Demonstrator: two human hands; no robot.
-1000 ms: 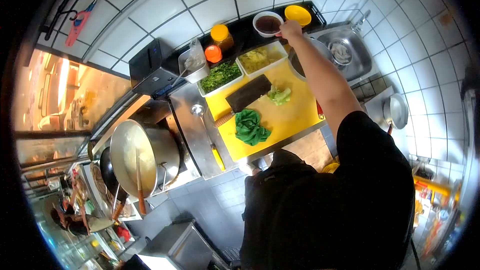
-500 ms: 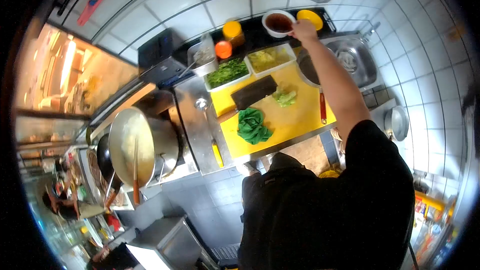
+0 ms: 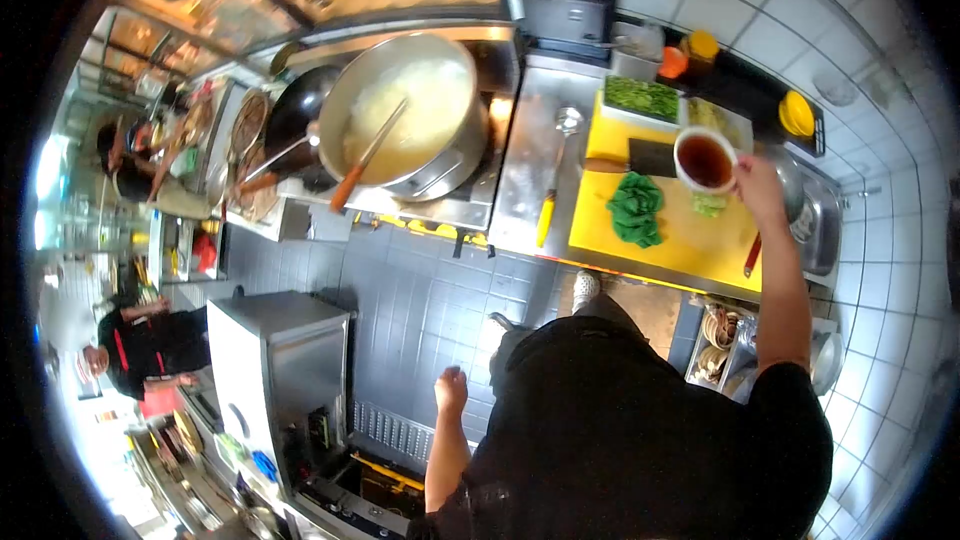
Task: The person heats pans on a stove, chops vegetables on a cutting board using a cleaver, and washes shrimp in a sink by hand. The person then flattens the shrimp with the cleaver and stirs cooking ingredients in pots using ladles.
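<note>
My right hand (image 3: 760, 187) grips the rim of a white bowl (image 3: 704, 159) of dark red-brown liquid, held in the air over the yellow cutting board (image 3: 690, 240). Below and around the bowl are a cleaver (image 3: 650, 157), pale green chopped leaves (image 3: 708, 205) and a bundle of dark green leaves (image 3: 636, 210). My left hand (image 3: 451, 390) hangs low over the floor, its fingers curled in, with nothing visible in it.
A large pot (image 3: 400, 110) of pale liquid with a wooden-handled utensil stands on the stove at left. A ladle (image 3: 568, 122) lies on the steel counter. A steel cabinet (image 3: 300, 350) and a co-worker (image 3: 155, 345) are at lower left. The sink (image 3: 822, 225) is right.
My right hand has lifted the bowl off the black shelf and brought it over the board. The view has turned toward the stove, and my left hand has come into view.
</note>
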